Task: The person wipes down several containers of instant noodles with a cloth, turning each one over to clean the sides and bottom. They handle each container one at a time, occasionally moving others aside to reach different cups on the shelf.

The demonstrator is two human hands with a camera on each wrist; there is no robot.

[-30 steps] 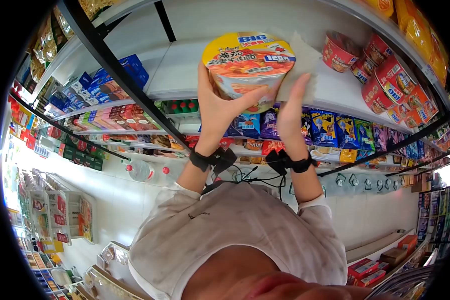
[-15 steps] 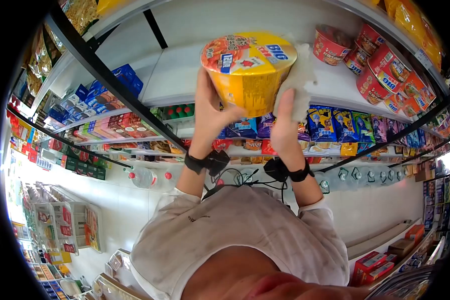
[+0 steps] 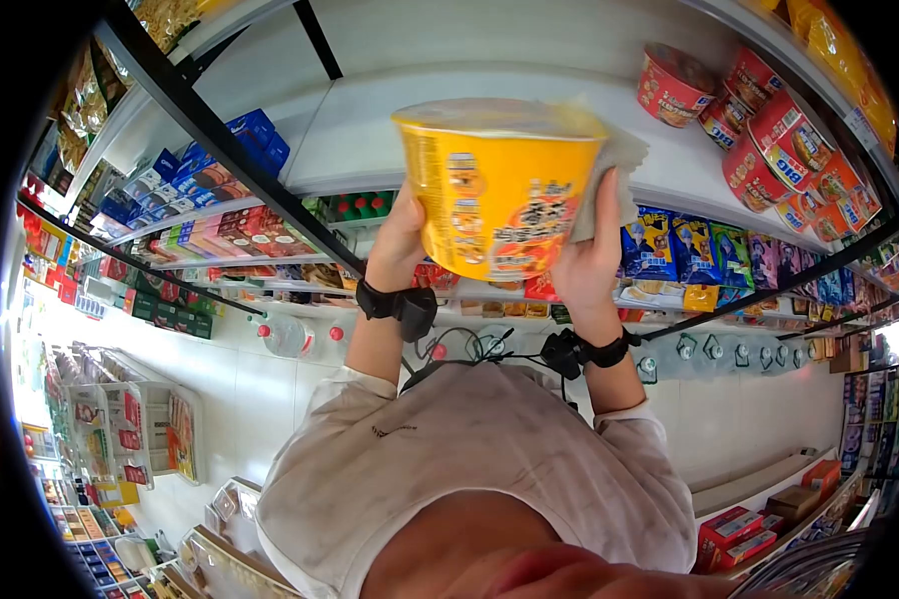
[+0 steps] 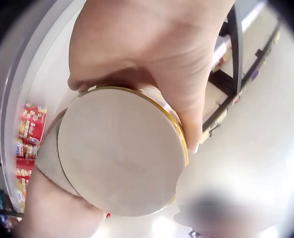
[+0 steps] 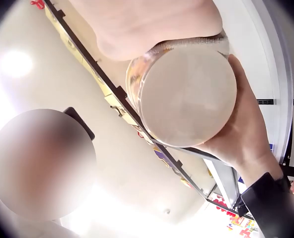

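Note:
A large yellow instant noodle tub (image 3: 499,195) is held up in front of the shelf, its lid facing up and its printed side towards me. My left hand (image 3: 400,240) grips the tub's left side, with fingers round behind it. On the other side my right hand (image 3: 587,262) holds a grey cloth (image 3: 624,165) against the wall of the tub, thumb upright. From below, the left wrist view shows the tub's round pale base (image 4: 122,153) between both hands. The right wrist view also shows the cloth (image 5: 206,42) tucked between right palm and tub.
Red noodle tubs (image 3: 674,85) stand at the right of the white shelf (image 3: 360,135). Blue boxes (image 3: 255,140) are on the left, past a black shelf post (image 3: 225,130). Snack bags (image 3: 694,245) line the shelf below, and large water bottles (image 3: 285,334) stand on the floor.
The tub has been turned between the hands and tipped, so its yellow side now faces me instead of the lid's top. It has also come lower and nearer. The cloth stays at its right.

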